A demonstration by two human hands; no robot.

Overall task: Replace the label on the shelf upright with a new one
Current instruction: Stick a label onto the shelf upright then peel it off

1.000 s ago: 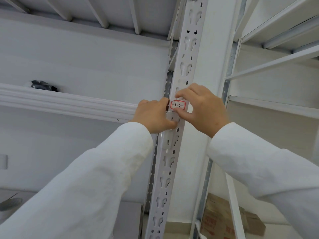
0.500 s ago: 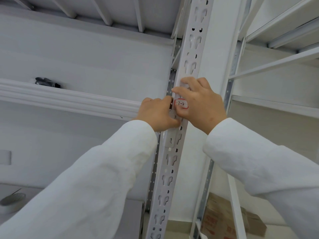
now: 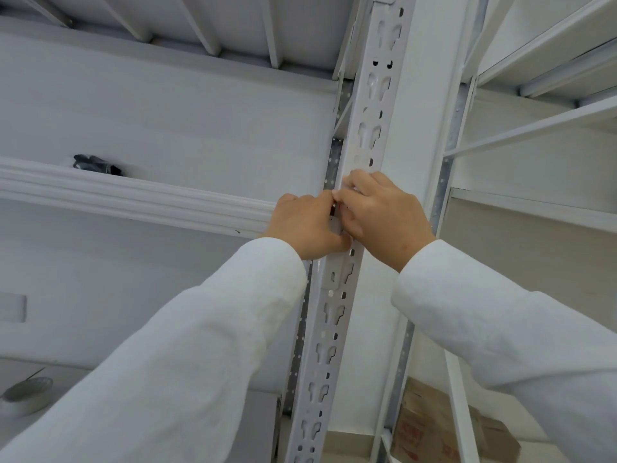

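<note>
Both hands' grips, left hand [image 3: 309, 225] and right hand [image 3: 384, 212], pressed a mostly hidden red-bordered paper label [image 3: 338, 206] onto the white perforated steel upright [image 3: 334, 315]; next, probably smoothing it flat.

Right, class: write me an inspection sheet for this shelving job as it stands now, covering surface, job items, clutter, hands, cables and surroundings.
Surface: white slotted shelf upright, no damage seen.
Job's things: label almost hidden under the fingers; only a red edge shows.
Clutter: dark object on the shelf beam; tape roll lower left; cardboard box on the floor.
Grips: left hand and right hand both pressed against the upright at the label.
Cables: nothing seen.
Surroundings: white wall, further shelving to the right.
</note>
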